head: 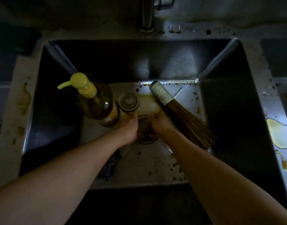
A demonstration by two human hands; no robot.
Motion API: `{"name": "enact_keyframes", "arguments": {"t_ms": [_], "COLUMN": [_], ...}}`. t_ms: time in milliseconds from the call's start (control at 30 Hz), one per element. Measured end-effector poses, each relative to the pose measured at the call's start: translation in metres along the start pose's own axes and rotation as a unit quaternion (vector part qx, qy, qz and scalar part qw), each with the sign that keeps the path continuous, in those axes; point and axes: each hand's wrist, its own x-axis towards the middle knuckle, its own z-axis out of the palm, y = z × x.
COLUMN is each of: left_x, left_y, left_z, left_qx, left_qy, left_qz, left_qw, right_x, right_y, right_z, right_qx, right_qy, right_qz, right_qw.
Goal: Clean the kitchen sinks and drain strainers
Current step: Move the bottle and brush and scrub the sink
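Observation:
A deep steel sink [224, 101] fills the view, its floor spotted with brown and yellow grime. At the drain opening [146, 139] both hands meet around the drain strainer [143, 127], a dark metal basket half out of the hole. My left hand [129, 129] holds its left side. My right hand [159, 125] holds its right side. Fingers hide most of the strainer. A round drain stopper [129, 101] lies on the sink floor just behind the hands.
A brown pump bottle with a yellow pump [97, 101] stands left of the stopper. A bamboo whisk brush [183, 116] lies to the right. A dark scouring pad [110, 166] lies under my left forearm. The tap base [146, 18] is behind; yellow spills mark the right rim [276, 133].

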Motion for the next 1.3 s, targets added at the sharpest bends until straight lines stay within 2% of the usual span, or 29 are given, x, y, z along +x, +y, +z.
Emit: {"name": "enact_keyframes", "arguments": {"t_ms": [167, 233, 333, 467, 533, 600, 667, 733, 833, 967, 1133, 1300], "left_x": [-0.021, -0.031, -0.048, -0.077, -0.091, -0.104, -0.113, -0.121, -0.131, -0.136, -0.136, -0.123], "left_y": [-0.003, -0.002, -0.001, 0.0, 0.002, 0.004, 0.008, 0.012, 0.021, 0.046, 0.087, 0.122], "left_z": [-0.016, -0.022, -0.03, -0.043, -0.05, -0.057, -0.065, -0.073, -0.082, -0.089, -0.092, -0.097], "left_qx": [-0.139, -0.235, -0.333, -0.512, -0.572, -0.62, -0.638, -0.653, -0.644, -0.623, -0.561, -0.513], "left_qy": [-0.035, -0.018, -0.007, -0.009, -0.008, -0.009, -0.012, -0.022, -0.026, -0.029, -0.078, -0.058], "left_qz": [-0.035, -0.046, -0.039, -0.053, -0.07, -0.09, -0.106, -0.114, -0.1, -0.049, 0.02, 0.029], "left_qw": [0.989, 0.971, 0.942, 0.857, 0.817, 0.78, 0.763, 0.749, 0.758, 0.78, 0.824, 0.856], "right_x": [-0.037, -0.051, -0.081, -0.117, -0.134, -0.146, -0.158, -0.167, -0.177, -0.188, -0.201, -0.197], "right_y": [-0.001, -0.006, -0.015, -0.024, -0.028, -0.03, -0.033, -0.031, -0.031, -0.028, -0.026, -0.038], "right_z": [-0.014, -0.023, -0.034, -0.045, -0.047, -0.05, -0.051, -0.053, -0.057, -0.073, -0.113, -0.166], "right_qx": [0.048, 0.082, 0.061, 0.038, 0.076, 0.089, 0.05, 0.077, 0.135, 0.104, 0.281, 0.394], "right_qy": [0.009, 0.003, -0.027, -0.017, -0.031, 0.0, 0.056, 0.069, 0.122, 0.195, 0.169, 0.159], "right_qz": [-0.02, -0.029, -0.063, -0.096, -0.096, -0.123, -0.157, -0.165, -0.182, -0.179, -0.189, -0.198], "right_qw": [0.999, 0.996, 0.996, 0.995, 0.992, 0.988, 0.985, 0.981, 0.966, 0.959, 0.926, 0.883]}}
